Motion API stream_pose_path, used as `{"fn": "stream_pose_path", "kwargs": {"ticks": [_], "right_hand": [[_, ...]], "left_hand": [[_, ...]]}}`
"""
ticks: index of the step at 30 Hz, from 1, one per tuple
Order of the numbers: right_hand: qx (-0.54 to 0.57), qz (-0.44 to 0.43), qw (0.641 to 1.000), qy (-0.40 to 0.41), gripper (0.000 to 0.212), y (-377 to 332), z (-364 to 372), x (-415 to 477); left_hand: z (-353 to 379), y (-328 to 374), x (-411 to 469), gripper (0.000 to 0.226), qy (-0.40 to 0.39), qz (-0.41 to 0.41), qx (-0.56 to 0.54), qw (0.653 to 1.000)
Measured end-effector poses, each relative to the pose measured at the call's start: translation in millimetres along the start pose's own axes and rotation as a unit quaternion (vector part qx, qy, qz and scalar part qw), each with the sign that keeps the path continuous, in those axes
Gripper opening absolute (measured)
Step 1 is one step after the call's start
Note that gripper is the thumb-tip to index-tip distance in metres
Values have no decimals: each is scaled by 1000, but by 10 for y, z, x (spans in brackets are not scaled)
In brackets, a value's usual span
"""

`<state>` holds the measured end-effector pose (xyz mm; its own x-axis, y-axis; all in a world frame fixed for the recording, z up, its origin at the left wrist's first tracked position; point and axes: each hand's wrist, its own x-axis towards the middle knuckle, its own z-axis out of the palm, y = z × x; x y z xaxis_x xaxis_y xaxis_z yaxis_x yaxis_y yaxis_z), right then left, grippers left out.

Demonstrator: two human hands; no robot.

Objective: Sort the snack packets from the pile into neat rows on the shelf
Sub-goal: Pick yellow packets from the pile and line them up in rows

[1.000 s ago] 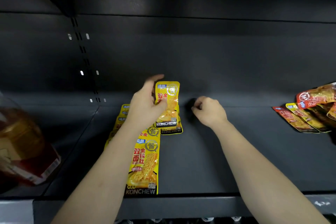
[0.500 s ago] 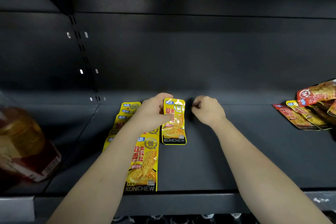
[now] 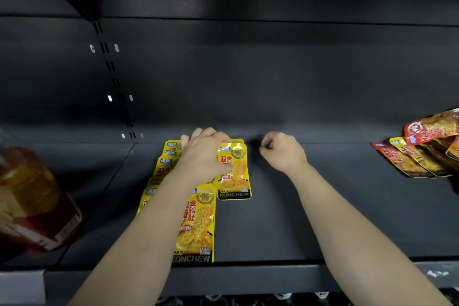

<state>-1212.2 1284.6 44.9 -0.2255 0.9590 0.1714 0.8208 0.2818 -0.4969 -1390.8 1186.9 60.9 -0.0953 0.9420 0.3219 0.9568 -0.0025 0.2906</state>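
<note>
Yellow KONCHEW snack packets lie in rows on the dark shelf. One row runs along the left, partly under my left arm. A long front packet reaches the shelf's front lip. Another yellow packet lies flat further back, starting a row to the right. My left hand rests on the packets with its fingers stretched toward the back wall and its thumb on that packet's left edge. My right hand sits just to the right as a curled fist, holding nothing.
A loose pile of red and orange snack packets lies at the shelf's far right. A large amber bottle with a red label stands in the left bay. A slotted upright divides the bays. The shelf above overhangs.
My left hand has lowered the upright yellow packet flat onto the shelf beside the front row and slid it slightly right. My right fist has stayed in place.
</note>
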Motion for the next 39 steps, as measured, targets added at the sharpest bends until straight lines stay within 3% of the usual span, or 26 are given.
{"fn": "stream_pose_path", "kwargs": {"ticks": [4, 11, 17, 25, 31, 39], "right_hand": [[-3, 0, 1000, -1, 7, -5, 7, 1], [-6, 3, 1000, -4, 7, -3, 16, -14], [3, 1, 1000, -10, 6, -27, 3, -55], [9, -38, 997, -63, 3, 132, -274, -118], [-41, -73, 995, -60, 15, 565, -652, -178], [-47, -111, 993, -18, 15, 1340, -1171, -212]], "left_hand": [[2, 7, 8, 70, -2, 10, 12, 1000], [6, 13, 4, 68, -4, 16, 21, 1000], [22, 10, 3, 58, 13, 26, 26, 999], [-26, 100, 36, 32, 103, 49, 55, 992], [-29, 462, 179, 22, 111, 81, 124, 983], [331, 1559, 409, 28, 76, 82, 101, 989]]}}
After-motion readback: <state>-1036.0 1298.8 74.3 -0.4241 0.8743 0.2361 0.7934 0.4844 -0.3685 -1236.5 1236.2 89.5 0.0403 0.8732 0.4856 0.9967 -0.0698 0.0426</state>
